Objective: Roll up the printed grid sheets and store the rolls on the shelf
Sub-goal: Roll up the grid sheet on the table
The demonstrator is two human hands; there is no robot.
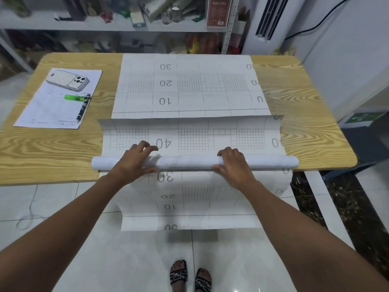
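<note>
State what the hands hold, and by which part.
Both grip the roll: the left hand left of its middle, the right hand right of it, fingers over the top, thumbs on the near side.

A white printed grid sheet point(189, 85), its numbers upside down, lies flat at the middle of the far edge of the table point(52, 148). A second grid sheet point(193, 135) lies just nearer, its far corners curling up and its near part hanging over the near edge. A glossy white roll point(189, 162) lies across it, along that near edge.
</note>
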